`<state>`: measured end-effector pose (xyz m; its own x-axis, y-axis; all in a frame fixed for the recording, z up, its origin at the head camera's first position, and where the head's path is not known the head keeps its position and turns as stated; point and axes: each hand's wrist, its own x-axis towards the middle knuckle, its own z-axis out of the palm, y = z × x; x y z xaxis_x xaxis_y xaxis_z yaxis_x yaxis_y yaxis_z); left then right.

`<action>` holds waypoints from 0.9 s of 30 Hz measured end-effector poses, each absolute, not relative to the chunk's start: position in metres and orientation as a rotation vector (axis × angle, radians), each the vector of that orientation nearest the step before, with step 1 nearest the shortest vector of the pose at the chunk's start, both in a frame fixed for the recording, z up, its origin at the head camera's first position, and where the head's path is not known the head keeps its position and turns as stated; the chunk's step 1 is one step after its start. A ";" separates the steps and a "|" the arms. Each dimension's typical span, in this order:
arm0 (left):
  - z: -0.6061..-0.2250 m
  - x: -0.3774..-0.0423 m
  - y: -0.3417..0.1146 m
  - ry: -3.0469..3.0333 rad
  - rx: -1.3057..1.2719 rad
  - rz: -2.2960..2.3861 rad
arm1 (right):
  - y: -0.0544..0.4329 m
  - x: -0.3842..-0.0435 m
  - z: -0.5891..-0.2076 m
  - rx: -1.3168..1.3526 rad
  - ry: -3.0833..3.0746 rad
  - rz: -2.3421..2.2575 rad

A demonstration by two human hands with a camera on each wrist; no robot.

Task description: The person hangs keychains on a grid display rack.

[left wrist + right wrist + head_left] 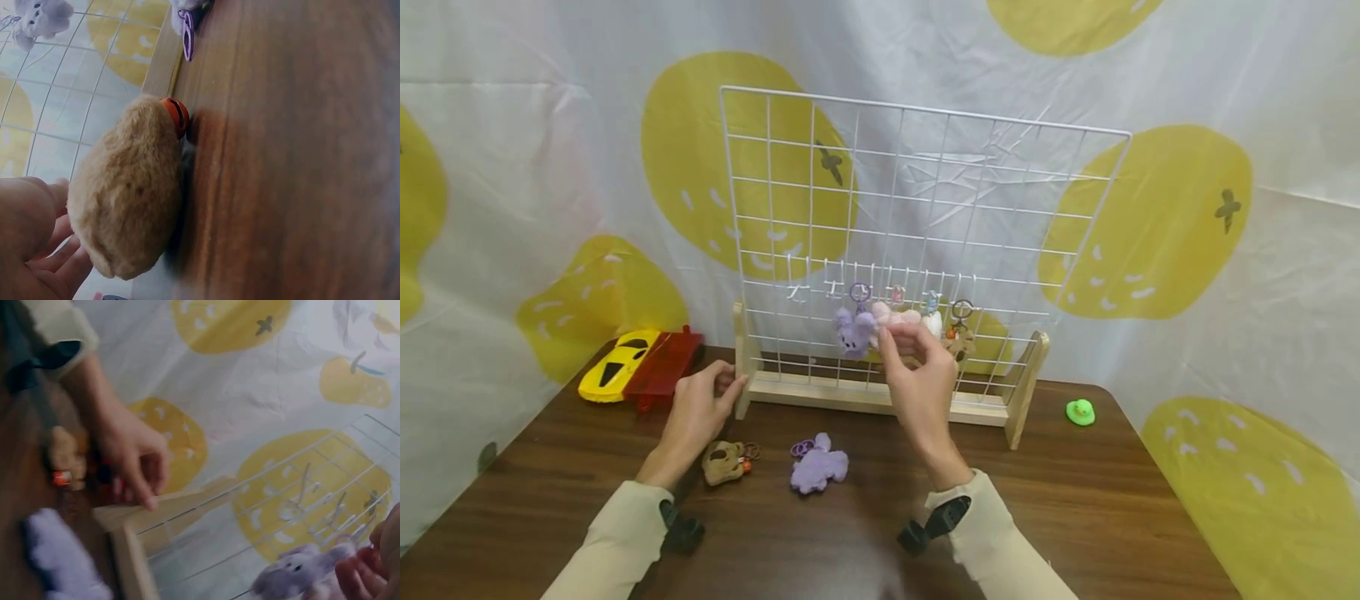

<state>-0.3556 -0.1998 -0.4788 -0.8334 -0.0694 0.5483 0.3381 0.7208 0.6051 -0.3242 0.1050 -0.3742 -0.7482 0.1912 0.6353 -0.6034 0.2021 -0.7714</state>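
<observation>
My right hand (917, 367) is raised at the wire grid (925, 208), thumb and forefinger pinched at the right side of a hanging purple plush keychain (853, 333). Partly behind those fingers hangs a pink plush keychain (895, 315). My left hand (696, 408) touches the left wooden foot (742, 358) of the stand with its fingertips, fingers loosely bent. Close to the left wrist lies a brown plush keychain (131, 194) with an orange bell (175, 117). A second purple plush (820, 465) with a ring lies on the table between my forearms.
Empty white hooks (796, 290) hang left of the purple plush. A white plush (932, 323) and another brown plush (962, 342) hang to the right. A yellow toy car (617, 367) with a red platform (662, 367) sits back left; a green rubber duck (1081, 412) sits right.
</observation>
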 end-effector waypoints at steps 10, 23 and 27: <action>-0.478 -0.354 -0.198 -2.353 -0.213 -0.947 | 0.123 -0.320 -0.440 0.599 -2.209 1.552; -0.477 -0.354 -0.198 -2.364 -0.207 -0.941 | 0.119 -0.314 -0.468 1.293 -2.591 1.134; -0.476 -0.353 -0.197 -2.377 -0.203 -0.948 | 0.116 -0.309 -0.470 1.399 -2.637 0.963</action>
